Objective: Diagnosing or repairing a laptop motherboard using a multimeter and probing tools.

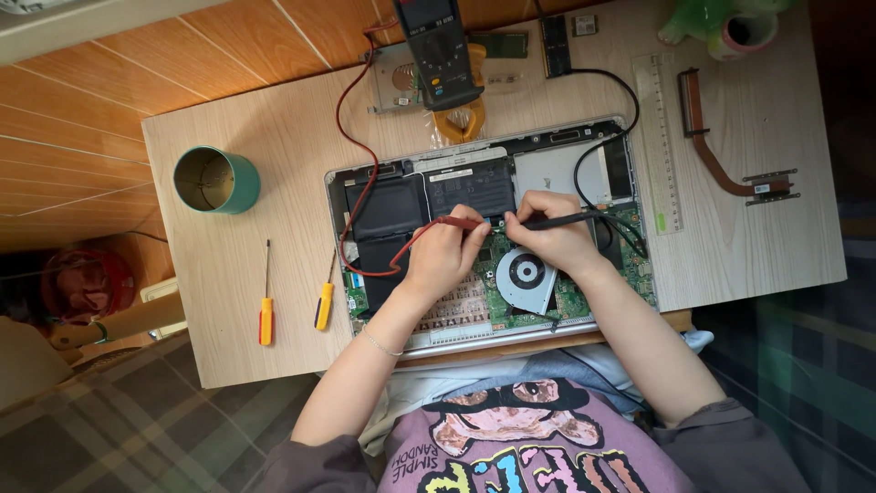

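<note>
- The left hand (444,258) has its fingers curled closed around the red-tipped test probe (456,222), pinching it near the tip; the probe's red lead (351,137) runs up across the table to the meter.
- The right hand (552,236) has its fingers closed in a pen-style pinch on the black test probe (566,220), whose black lead (610,137) loops up past the right side of the laptop.
- Both probe tips meet close together over the green circuit board (493,251) of the opened silver laptop (342,196), just above the round cooling fan (526,274); exact contact with the board cannot be told.
- The laptop lies bottom-up at the near edge of the light wooden table (265,155), with its black battery pack (383,210) exposed to the left of the hands.
- The dark clamp meter with orange jaws (447,64) rests at the far edge of the table, above the laptop.
- Two yellow-handled screwdrivers (266,319) lie side by side left of the laptop.
- A teal cylindrical can (219,181) stands further left, well apart from the hands.
- A clear plastic ruler (659,137) and a copper heat pipe (721,146) lie to the right of the laptop.
</note>
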